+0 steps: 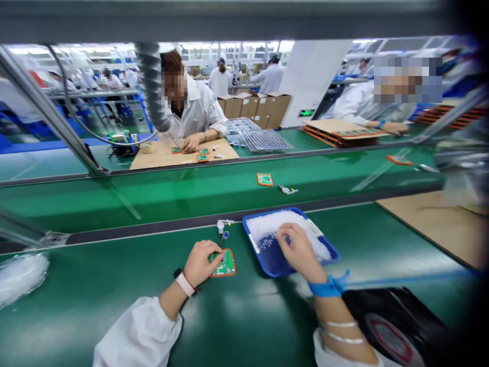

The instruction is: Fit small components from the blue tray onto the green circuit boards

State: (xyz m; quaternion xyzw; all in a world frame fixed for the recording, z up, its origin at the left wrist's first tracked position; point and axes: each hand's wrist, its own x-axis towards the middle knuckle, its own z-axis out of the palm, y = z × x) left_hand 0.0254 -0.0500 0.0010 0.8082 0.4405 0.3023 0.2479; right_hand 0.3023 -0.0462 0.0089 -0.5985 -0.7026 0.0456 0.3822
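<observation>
My left hand [201, 262] is closed, thumb and fingertips at the left part of a green circuit board [228, 263] with an orange edge, which lies on the green bench. A small white connector piece [220, 227] and a blue plug [226, 235] sit just beyond the board, joined to short dark wires. My right hand [298, 250] is above a blue tray [269, 268], thumb and fingers pinched together. Many tiny white pieces [273, 223] fill the tray's far and right side. Whatever is between the right fingertips is too small or hidden to make out.
On the conveyor belt [183, 196] beyond lie another orange-edged board [264, 179] and a connector piece [286, 189]. A clear plastic bag [23, 278] is at left; a black bag [393, 326] lies by my right forearm. Brown cardboard [431, 219] lies right. Co-workers sit across.
</observation>
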